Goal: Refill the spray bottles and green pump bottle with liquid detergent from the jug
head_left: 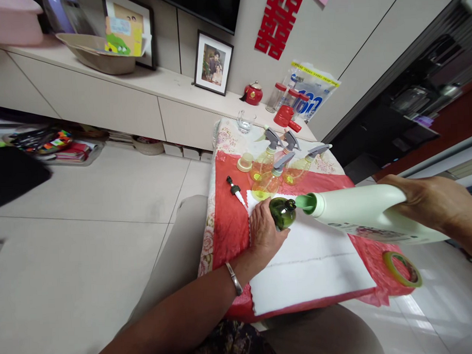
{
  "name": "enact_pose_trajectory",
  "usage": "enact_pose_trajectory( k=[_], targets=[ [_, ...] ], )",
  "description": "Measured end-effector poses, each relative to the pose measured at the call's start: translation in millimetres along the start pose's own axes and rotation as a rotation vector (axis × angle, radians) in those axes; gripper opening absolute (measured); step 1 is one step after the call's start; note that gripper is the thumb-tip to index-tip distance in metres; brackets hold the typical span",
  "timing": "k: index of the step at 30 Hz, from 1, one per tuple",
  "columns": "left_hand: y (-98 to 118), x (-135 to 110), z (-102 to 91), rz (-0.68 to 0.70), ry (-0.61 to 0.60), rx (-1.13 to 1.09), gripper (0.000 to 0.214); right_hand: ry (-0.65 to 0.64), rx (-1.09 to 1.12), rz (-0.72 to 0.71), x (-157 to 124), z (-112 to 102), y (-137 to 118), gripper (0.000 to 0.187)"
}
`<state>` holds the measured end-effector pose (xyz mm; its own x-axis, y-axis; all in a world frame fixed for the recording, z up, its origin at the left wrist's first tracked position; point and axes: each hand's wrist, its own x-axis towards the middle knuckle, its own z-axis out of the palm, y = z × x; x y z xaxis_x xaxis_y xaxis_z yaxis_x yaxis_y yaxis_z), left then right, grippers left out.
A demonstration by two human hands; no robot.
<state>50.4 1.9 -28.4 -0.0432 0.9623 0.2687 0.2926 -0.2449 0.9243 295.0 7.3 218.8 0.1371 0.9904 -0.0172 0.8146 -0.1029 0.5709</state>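
My left hand is wrapped round a dark green bottle, its open neck turned to the right. In my right hand is a large pale green detergent jug, held by its handle and tipped nearly level. The jug's green spout is right at the bottle's neck; whether liquid is flowing, I cannot tell. A black-and-white pump top lies on the red cloth left of the bottle. Several spray bottles with grey triggers and yellow liquid stand behind, beside a pale cap.
A white sheet lies over the red cloth on the table. A roll of tape rests at the right edge. Near the back is a glass cup; red-lidded jars and a red pot stand on the cabinet.
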Motion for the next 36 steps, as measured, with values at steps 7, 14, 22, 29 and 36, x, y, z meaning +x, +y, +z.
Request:
enact_pose_trajectory(
  k=[7, 14, 22, 29, 36],
  targets=[
    [1.1, 1.1, -0.6, -0.017, -0.002, -0.023, 0.091, -0.033, -0.004, 0.035, 0.0, 0.0, 1.2, 0.062],
    [-0.4, 0.1, 0.3, 0.000, -0.001, 0.003, 0.092, -0.016, 0.004, 0.033, 0.6, 0.1, 0.6, 0.061],
    [-0.3, 0.7, 0.2, -0.005, 0.001, -0.007, 0.092, 0.024, 0.010, 0.008, 1.2, 2.1, 3.3, 0.054],
    [0.5, 0.5, -0.4, -0.007, -0.011, -0.007, 0.091, -0.013, -0.003, 0.017, 2.3, 2.3, 4.6, 0.060],
    [0.4, 0.1, -0.2, -0.012, -0.004, 0.003, 0.094, -0.035, -0.009, 0.032, 1.0, -1.4, 1.4, 0.059]
  ],
)
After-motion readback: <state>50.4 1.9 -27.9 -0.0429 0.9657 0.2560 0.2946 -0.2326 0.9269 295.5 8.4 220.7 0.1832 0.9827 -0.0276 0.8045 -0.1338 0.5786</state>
